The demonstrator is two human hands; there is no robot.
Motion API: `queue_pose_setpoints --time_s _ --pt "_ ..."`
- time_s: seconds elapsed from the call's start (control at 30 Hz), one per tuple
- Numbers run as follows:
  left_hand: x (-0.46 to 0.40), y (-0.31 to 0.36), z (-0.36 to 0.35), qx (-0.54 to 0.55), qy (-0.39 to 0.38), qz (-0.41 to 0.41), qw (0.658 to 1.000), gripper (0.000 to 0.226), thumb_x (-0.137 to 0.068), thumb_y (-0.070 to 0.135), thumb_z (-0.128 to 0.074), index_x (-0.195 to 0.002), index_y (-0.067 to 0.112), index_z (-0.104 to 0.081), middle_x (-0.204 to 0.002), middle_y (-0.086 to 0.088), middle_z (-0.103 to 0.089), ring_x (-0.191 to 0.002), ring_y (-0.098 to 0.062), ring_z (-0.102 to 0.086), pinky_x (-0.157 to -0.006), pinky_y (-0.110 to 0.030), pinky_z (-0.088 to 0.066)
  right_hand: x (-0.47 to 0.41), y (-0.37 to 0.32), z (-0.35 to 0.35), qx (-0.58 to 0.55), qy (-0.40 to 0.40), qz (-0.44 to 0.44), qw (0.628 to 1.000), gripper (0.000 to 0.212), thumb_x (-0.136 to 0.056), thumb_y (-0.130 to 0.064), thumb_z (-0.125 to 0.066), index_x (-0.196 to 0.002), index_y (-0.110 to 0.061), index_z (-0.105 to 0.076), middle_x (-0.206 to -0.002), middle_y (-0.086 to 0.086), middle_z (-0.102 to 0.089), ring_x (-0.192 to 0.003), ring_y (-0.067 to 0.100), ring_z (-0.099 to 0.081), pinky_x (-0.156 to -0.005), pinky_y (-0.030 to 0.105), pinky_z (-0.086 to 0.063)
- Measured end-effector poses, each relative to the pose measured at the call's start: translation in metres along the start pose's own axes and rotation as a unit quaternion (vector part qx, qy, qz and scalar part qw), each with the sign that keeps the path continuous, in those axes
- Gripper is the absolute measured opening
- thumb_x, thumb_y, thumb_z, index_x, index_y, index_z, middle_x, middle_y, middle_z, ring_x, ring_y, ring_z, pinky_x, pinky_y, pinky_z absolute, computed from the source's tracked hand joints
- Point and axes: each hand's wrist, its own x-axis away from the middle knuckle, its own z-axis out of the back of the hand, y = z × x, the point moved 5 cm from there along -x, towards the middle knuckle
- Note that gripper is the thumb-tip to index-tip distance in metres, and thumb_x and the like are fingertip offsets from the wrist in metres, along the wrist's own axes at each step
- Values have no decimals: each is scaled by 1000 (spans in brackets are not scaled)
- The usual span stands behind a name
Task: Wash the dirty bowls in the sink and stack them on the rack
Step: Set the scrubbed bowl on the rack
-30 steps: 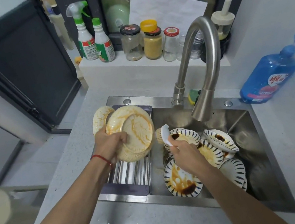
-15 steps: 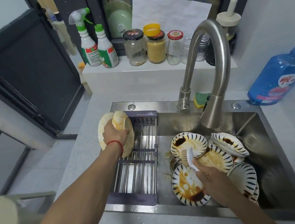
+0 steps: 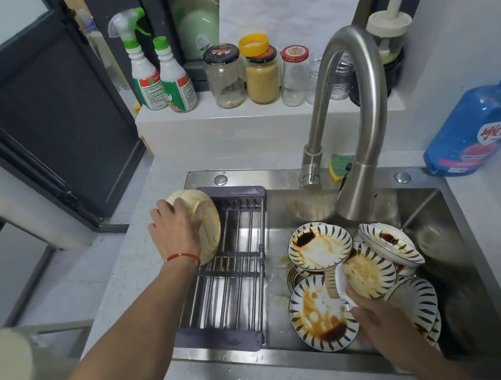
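Left hand [image 3: 176, 232] gripping cream bowl [image 3: 207, 227] on rack [image 3: 234, 278], right hand [image 3: 380, 320] holding brush [image 3: 341, 284] over striped bowls [image 3: 318, 246]

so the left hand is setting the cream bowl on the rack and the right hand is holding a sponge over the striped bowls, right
Not quite. In the head view the right hand grips a white dish brush, not a sponge. The left hand is indeed setting the cream bowl on the rack.

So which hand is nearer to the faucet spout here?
Right. The right hand, gripping a brush over the dirty bowls, sits in the basin below the faucet spout. The left hand holds cream bowls at the rack's far-left end.
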Motion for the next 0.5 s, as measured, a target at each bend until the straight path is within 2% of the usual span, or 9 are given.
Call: queue_pose_setpoints --time_s 0.07,0.17,0.3,0.37,0.43,0.5 --pt "-1 -2 2 38 0 10 999 43 -90 26 -80 -118 0 -61 -110 -20 -52 -94 -39 -50 -71 -46 -45 0 5 -1 -37 -1 -11 999 48 -108 -19 -43 -155 -30 -44 -89 8 -52 -78 17 -52 -64 29 -42" --pt "3 -1 2 57 7 12 998 45 -88 18 -81 -125 2 -61 -114 -20 -52 -96 -39 -52 -74 -50 -53 -2 13 -1 -56 -12 -26 998 46 -108 -20 -44 -154 -29 -46 -90 8 -55 -80 20 -56 -73 39 -52" --pt "12 7 0 11 15 -9 1000 48 -83 12 -83 -127 7 -64 -114 -21 -54 -99 -39 -52 -78 -51 -53 -2 25 1 -97 1 -53 994 46 -109 -26 -42 -154 -33 -46 -82 0 -56 -74 14 -56 -67 29 -45" --pt "23 23 1 12 26 -32 999 52 -79 7 -82 -127 9 -63 -114 -21 -55 -99 -39 -51 -78 -50 -52 -3 34 1 -106 -1 -69 992 44 -109 -26 -43 -152 -35 -49 -81 3 -58 -72 14 -55 -64 30 -46" --pt "46 50 -2 49 26 -76 996 51 -77 2 -79 -125 9 -64 -112 -18 -56 -97 -35 -52 -77 -48 -52 -5 41 4 -122 -1 -88 989 43 -108 -25 -46 -150 -32 -52 -84 6 -61 -72 15 -54 -66 39 -50" --pt "73 85 -16 104 -18 -128 986 40 -81 3 -76 -119 9 -67 -111 -14 -60 -99 -31 -55 -82 -46 -53 -7 45 9 -106 9 -85 991 43 -107 -21 -47 -149 -24 -54 -82 4 -59 -72 18 -55 -71 44 -52"
